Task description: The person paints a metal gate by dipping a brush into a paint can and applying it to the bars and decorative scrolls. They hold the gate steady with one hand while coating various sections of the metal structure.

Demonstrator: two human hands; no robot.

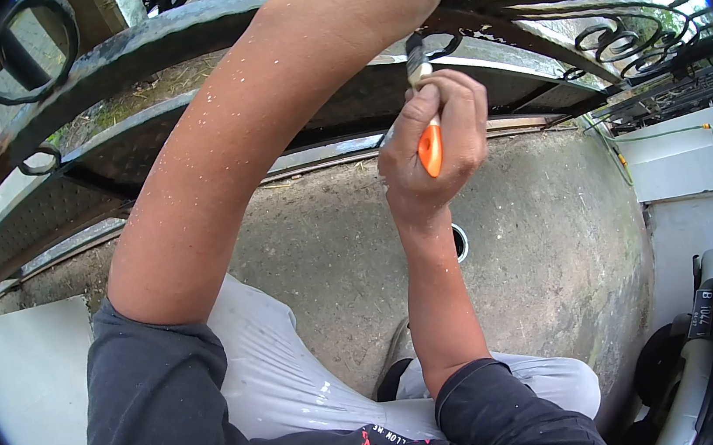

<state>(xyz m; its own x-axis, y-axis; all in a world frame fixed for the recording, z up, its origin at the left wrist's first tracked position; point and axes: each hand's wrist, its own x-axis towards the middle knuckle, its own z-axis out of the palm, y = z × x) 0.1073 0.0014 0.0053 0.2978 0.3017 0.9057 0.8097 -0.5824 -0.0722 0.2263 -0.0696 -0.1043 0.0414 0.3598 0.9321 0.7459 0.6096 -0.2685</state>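
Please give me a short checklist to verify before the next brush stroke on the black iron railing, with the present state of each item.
1. Grip on the brush: ok. The right hand is closed around the orange handle of the paintbrush.
2. Brush head at the iron railing: ok, it points up beside the black bar, but contact cannot be told.
3. Paint load on the bristles: cannot tell, they are too small to see.
4. Left hand position: cannot tell. The left forearm reaches up over the railing and the hand is out of view.
5. Skin clean: not ok, small white specks cover both forearms.
6. Footing: ok, one shoe rests on the concrete ground.
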